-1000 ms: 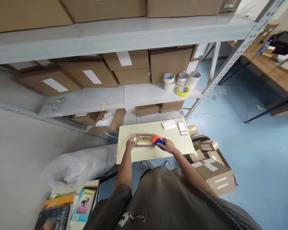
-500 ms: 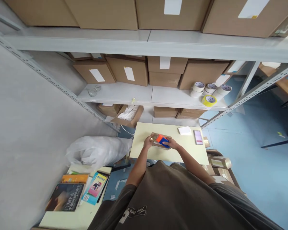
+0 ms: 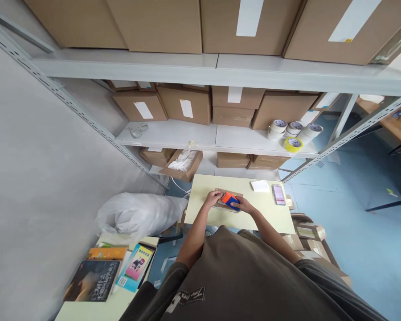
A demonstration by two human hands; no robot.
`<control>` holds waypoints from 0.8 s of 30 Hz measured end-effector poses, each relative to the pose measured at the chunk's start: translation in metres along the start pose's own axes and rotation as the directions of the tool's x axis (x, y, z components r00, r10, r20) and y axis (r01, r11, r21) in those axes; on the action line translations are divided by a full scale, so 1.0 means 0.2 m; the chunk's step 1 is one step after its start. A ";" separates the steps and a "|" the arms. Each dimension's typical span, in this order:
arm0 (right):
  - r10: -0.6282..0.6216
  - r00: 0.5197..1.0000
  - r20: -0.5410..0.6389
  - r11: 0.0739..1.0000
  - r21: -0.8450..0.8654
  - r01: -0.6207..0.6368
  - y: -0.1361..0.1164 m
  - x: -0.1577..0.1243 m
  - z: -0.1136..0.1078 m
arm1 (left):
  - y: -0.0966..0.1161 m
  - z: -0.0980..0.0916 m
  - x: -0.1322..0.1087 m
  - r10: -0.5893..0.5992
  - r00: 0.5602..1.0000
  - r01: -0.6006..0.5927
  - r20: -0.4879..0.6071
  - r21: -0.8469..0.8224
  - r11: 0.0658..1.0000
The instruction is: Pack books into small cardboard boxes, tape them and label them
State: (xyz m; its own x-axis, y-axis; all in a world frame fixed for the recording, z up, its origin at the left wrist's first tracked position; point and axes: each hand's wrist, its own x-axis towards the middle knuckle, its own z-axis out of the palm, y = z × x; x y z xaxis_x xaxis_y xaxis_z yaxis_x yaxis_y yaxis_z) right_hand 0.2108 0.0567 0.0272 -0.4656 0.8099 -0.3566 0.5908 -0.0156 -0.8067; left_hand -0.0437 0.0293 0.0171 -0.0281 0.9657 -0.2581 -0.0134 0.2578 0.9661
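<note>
As we look down through the head view, we take the small cardboard box [image 3: 236,194] as our landmark: it lies flat on the table [image 3: 200,215], its long axis running roughly side to side in front of the person. Over the box, partly covering it, we see the orange-and-blue tool [image 3: 230,200], its orange end towards the box's left end and its blue end towards the right, so its length slants a little across the box. The right hand [image 3: 244,204] comes in from the box's right end, and its grip is closed around the tool's blue part, with fingers wrapped over it. The left hand [image 3: 214,198] is at the box's left end, its fingertips bent in close to the orange end; we cannot tell whether that grip pinches anything or only rests against the cardboard. Of the two, the left hand is nearer the orange end and the right nearer the blue, with the tool lying between them. Beyond the box and to its right we find a white flat item [image 3: 259,186], and further right of the box a phone [image 3: 279,195]; well beyond the box stands a yellow tape roll [image 3: 292,144] on the shelf [image 3: 183,133].
</note>
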 end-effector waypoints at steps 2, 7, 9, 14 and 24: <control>-0.021 0.999 0.041 1.000 0.003 0.021 -0.01 -0.01 0.00 | 0.00 0.00 -0.01 -0.008 1.000 0.008 0.005 -0.016 1.000; -0.045 0.999 0.020 0.999 0.010 0.045 0.00 -0.03 0.02 | -0.01 0.00 -0.02 -0.035 0.999 0.032 -0.033 -0.077 0.996; -0.058 0.998 0.012 0.998 0.035 0.058 0.00 -0.04 0.03 | -0.01 0.01 -0.03 -0.011 0.998 0.005 -0.064 -0.092 0.996; -0.067 0.998 -0.017 0.996 0.053 0.068 -0.04 -0.05 0.05 | -0.01 0.01 -0.04 0.047 0.996 -0.057 -0.076 -0.135 0.989; -0.114 0.993 -0.035 0.991 0.059 0.116 -0.16 -0.08 -0.02 | 0.12 -0.04 -0.01 0.043 0.999 -0.046 -0.023 -0.108 0.993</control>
State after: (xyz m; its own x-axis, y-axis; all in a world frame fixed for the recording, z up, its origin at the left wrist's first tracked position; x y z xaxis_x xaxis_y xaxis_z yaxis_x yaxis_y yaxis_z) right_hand 0.2016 0.0466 0.0613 -0.5065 0.8267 -0.2452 0.4924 0.0439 -0.8693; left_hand -0.0525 0.0329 0.0414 -0.0518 0.9750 -0.2160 -0.1198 0.2087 0.9706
